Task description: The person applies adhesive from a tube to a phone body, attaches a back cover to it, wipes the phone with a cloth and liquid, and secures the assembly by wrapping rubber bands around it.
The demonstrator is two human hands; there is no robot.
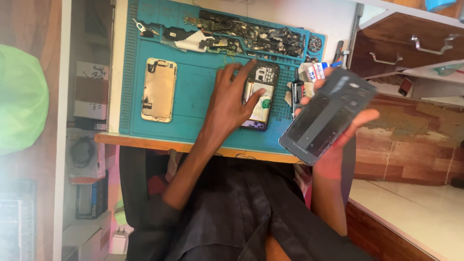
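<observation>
A gold metal phone frame [159, 89] lies on the ribbed teal mat [198, 111]. The left hand [231, 99] spreads its fingers on an opened phone [260, 94]. The right hand [338, 140] clasps a glossy dark screen panel [326, 115].

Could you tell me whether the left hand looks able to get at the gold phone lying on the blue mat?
Probably yes: the left hand rests on the opened phone, and only bare blue mat lies between it and the gold phone.

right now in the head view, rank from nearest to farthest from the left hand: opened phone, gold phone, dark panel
1. opened phone, under the left hand fingers
2. dark panel, to its right, held in the right hand
3. gold phone, out left on the blue mat
</observation>
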